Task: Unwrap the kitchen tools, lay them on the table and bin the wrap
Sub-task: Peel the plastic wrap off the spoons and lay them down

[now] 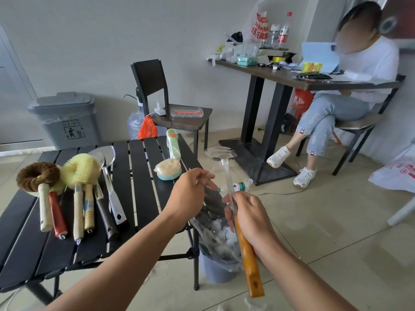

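My right hand (249, 212) grips a metal spatula (221, 152) by its orange wooden handle (248, 259), blade pointing away, still sheathed in clear plastic wrap (226, 176). My left hand (193, 189) pinches a stretch of that wrap beside the shaft. Both hands hover over a small grey bin (215, 268) lined with a clear bag holding crumpled wrap, just right of the black slatted table (134, 176). On the table lie several unwrapped tools: a brown brush (38, 173), a yellow brush (82, 168), metal spatulas (107, 158), a sponge (168, 169) and a green brush (173, 143).
A large grey waste bin (67, 120) stands by the wall behind the table. A dark chair (170, 104) holds a plastic box and charger. A seated person (350, 86) is at a cluttered desk (292, 75) to the right. A bottle (238, 186) lies on the floor.
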A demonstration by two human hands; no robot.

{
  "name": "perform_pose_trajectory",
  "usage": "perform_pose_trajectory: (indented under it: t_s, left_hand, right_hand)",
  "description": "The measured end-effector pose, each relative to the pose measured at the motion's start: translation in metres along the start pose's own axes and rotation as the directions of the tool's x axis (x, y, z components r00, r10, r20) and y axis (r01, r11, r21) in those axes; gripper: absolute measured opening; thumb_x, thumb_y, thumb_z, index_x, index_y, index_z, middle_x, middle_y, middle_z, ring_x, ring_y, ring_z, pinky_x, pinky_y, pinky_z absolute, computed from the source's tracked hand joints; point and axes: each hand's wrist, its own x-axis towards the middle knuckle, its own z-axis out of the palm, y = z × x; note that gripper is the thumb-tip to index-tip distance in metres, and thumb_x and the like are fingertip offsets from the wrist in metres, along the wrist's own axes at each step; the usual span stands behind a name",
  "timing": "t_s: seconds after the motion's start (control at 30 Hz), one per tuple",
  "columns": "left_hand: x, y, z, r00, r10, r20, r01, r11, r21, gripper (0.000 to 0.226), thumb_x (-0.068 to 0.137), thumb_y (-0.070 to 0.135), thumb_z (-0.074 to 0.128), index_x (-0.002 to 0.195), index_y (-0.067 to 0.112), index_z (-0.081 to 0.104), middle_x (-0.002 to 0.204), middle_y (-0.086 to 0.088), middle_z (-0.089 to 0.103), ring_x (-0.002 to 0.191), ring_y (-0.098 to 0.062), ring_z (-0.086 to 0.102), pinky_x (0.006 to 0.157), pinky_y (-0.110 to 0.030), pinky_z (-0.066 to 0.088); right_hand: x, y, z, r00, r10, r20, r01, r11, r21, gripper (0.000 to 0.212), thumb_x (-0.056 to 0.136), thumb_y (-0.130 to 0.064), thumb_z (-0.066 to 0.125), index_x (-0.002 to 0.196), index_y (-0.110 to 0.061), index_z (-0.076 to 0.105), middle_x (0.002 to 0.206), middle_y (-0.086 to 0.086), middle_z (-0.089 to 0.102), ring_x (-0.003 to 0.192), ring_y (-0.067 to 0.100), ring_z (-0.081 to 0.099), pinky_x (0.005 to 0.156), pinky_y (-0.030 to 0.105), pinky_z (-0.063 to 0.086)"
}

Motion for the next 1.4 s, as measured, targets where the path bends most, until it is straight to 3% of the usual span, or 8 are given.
perform_pose_trajectory:
  t_s: [0.13,0.3,0.53,0.8,1.0,1.1,1.23,1.4]
  left_hand:
    - [-0.002,0.002,0.002,0.993,-0.118,-0.028,0.114,0.988,-0.107,0.027,0.101,0.007,0.04,0.09,0.011,0.064,0.07,0.003,0.061,0.047,-0.006,0.044,0.046,-0.022,0.033]
    - [-0.002,0.007,0.005,0.984,0.0,-0.177,-0.019,0.994,-0.108,0.044,0.101,0.043,0.056,0.069,0.018,0.04,0.056,0.007,0.036,0.053,-0.012,0.031,0.049,-0.023,0.028]
    - [0.0,-0.001,0.0,0.947,0.123,-0.296,-0.156,0.984,-0.089,0.046,0.111,0.037,0.053,0.073,0.011,0.055,0.057,0.001,0.066,0.045,-0.003,0.051,0.047,-0.013,0.039]
    - [-0.004,0.006,0.0,0.933,0.099,-0.345,-0.142,0.985,-0.102,0.049,0.112,0.033,0.051,0.079,-0.002,0.059,0.072,0.004,0.077,0.039,-0.011,0.045,0.047,-0.032,0.039]
    - [0.003,-0.003,-0.007,0.984,-0.03,-0.173,-0.009,0.975,-0.221,0.037,0.113,0.032,0.049,0.094,0.003,0.064,0.083,-0.001,0.082,0.032,-0.01,0.038,0.036,-0.021,0.034]
    - [0.002,-0.009,-0.008,0.99,-0.052,-0.132,0.023,0.977,-0.213,0.028,0.114,0.027,0.048,0.102,0.018,0.071,0.069,0.003,0.075,0.034,-0.009,0.035,0.035,-0.02,0.029]
    - [0.002,-0.008,-0.001,0.988,-0.109,-0.111,0.077,0.962,-0.261,0.03,0.114,0.022,0.043,0.098,0.013,0.067,0.051,0.012,0.051,0.042,-0.006,0.036,0.04,-0.021,0.029]
    - [0.007,0.002,-0.004,0.991,-0.115,-0.075,0.095,0.97,-0.223,0.03,0.106,0.011,0.041,0.081,0.007,0.057,0.054,0.008,0.042,0.05,-0.012,0.03,0.043,-0.022,0.023]
  right_hand:
    - [-0.004,0.0,0.005,0.999,-0.037,0.036,0.042,0.989,-0.138,0.045,0.103,-0.049,0.064,0.092,-0.006,0.068,0.059,0.0,0.063,0.049,0.016,0.056,0.051,0.03,0.046]
    - [-0.009,-0.001,0.01,0.986,-0.15,0.076,0.164,0.956,-0.242,0.03,0.104,-0.04,0.066,0.091,-0.013,0.068,0.057,-0.001,0.065,0.048,0.012,0.058,0.052,0.026,0.047]
    - [-0.009,0.0,0.007,0.986,-0.157,0.051,0.163,0.978,-0.134,0.034,0.103,-0.04,0.067,0.091,-0.009,0.067,0.054,0.001,0.061,0.046,0.014,0.055,0.047,0.021,0.044]
    - [-0.002,-0.007,0.0,0.992,-0.116,0.046,0.12,0.989,-0.091,0.04,0.104,-0.041,0.066,0.087,-0.005,0.06,0.055,0.0,0.059,0.046,0.014,0.051,0.047,0.021,0.044]
    - [-0.003,-0.005,-0.004,0.984,-0.168,0.061,0.176,0.97,-0.168,0.035,0.107,-0.043,0.06,0.094,-0.012,0.069,0.062,0.001,0.068,0.051,0.014,0.06,0.049,0.023,0.047]
    - [-0.005,-0.002,-0.004,0.985,-0.152,0.079,0.161,0.979,-0.123,0.031,0.11,-0.04,0.056,0.094,-0.016,0.071,0.067,0.001,0.068,0.051,0.018,0.058,0.048,0.028,0.045]
    - [-0.003,0.0,0.0,0.991,-0.12,0.06,0.12,0.993,0.011,0.033,0.111,-0.032,0.056,0.093,-0.011,0.074,0.064,0.0,0.056,0.047,0.015,0.049,0.043,0.028,0.042]
    - [0.0,-0.005,-0.002,0.991,-0.083,0.102,0.069,0.988,0.137,0.037,0.112,-0.029,0.052,0.095,-0.009,0.078,0.062,0.0,0.055,0.046,0.016,0.048,0.042,0.027,0.04]
